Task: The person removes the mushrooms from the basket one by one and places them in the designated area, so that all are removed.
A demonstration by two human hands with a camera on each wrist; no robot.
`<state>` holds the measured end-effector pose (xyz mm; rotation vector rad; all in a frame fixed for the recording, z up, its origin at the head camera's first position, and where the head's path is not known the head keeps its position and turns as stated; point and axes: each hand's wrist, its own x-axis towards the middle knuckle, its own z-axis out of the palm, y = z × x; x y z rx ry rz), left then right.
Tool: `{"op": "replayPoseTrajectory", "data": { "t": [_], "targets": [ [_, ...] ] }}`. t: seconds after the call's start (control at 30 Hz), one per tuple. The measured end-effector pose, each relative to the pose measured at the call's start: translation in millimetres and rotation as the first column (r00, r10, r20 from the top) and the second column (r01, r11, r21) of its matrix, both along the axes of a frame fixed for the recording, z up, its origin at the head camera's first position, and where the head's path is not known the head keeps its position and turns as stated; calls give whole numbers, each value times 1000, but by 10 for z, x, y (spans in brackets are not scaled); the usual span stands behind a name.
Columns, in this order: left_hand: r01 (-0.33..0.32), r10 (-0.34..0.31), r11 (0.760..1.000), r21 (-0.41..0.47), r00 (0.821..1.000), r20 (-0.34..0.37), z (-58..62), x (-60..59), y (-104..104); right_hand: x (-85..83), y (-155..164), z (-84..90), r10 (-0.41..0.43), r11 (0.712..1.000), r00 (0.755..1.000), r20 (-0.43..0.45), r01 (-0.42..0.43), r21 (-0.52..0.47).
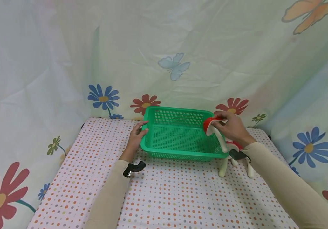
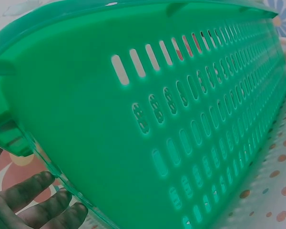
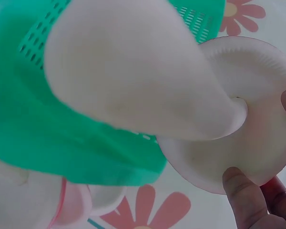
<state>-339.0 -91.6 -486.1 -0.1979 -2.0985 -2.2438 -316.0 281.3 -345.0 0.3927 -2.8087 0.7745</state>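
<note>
A toy mushroom (image 1: 220, 140) with a red cap and a long white stem is in my right hand (image 1: 234, 127), above the basket's right end. That hand pinches the cap's edge; the right wrist view shows the thumb (image 3: 245, 195) on the cap's pale underside. My left hand (image 1: 134, 140) holds the left rim of a green plastic basket (image 1: 185, 155). In the left wrist view, several of its fingers (image 2: 35, 191) lie by the outside of the basket's end wall, below the rim. More mushrooms (image 1: 233, 147) lie at the basket's right side, partly hidden by the right arm.
A dotted cloth covers the table (image 1: 169, 194) under the basket. Behind and around it hangs a pale curtain (image 1: 209, 70) printed with flowers and butterflies. Dark wrist mounts (image 1: 134, 168) are strapped over the beige sleeves.
</note>
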Motion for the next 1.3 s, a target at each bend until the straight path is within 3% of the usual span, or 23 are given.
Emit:
{"op": "replayPoseTrajectory", "data": {
  "t": [0.27,0.67,0.73,0.97,1.3],
  "targets": [
    [-21,21,1000,-9,1000,-1,-39,-29,10,68,105,-13,-55,998,998,28,55,-10],
    [17,-17,1000,-20,1000,6,-29,-13,-22,156,272,-42,-88,996,996,26,88,-8],
    [25,-25,999,-23,1000,9,-10,-8,-27,170,309,-43,-90,996,996,25,90,-5],
    [32,-31,999,-30,999,6,230,172,-9,220,516,-84,-133,991,991,2,133,6],
    [27,-27,999,-32,1000,-1,239,178,-10,304,725,-153,-195,981,981,10,195,2]
  ]
}}
